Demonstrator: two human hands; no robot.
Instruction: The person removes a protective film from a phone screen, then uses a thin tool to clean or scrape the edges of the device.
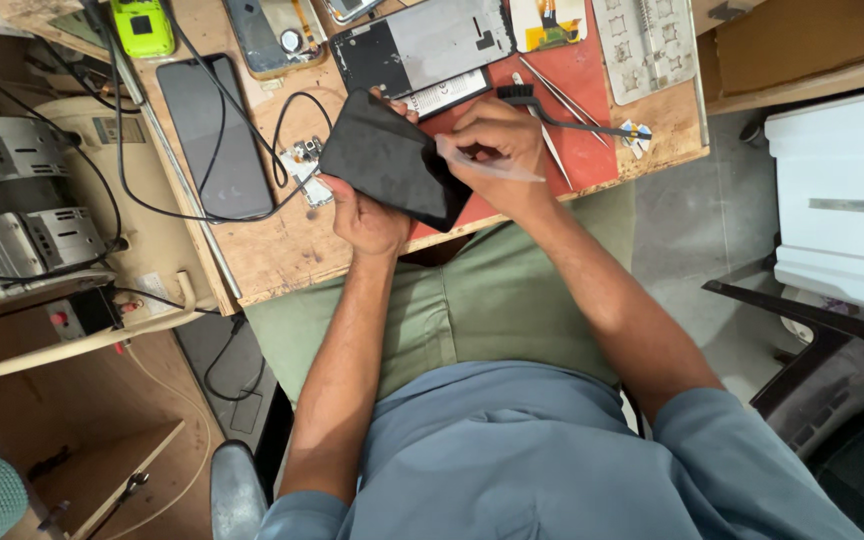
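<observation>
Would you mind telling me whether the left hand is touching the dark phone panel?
Touching. The head view shows the left hand gripping the lower edge of the dark phone panel, with fingertips wrapped over its far edge.

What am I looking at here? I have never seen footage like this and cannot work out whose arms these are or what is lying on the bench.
There is one picture, taken by a camera worn on a person's head and looking down, so the arms are that person's own. The left hand grips a flat black panel from below, tilted above the edge of the wooden bench. The right hand pinches a thin clear strip against the panel. On the bench lie a red mat, a black brush, metal tweezers, an opened phone frame, a dark glass panel and black cables. A bright green device sits at the far edge.
</observation>
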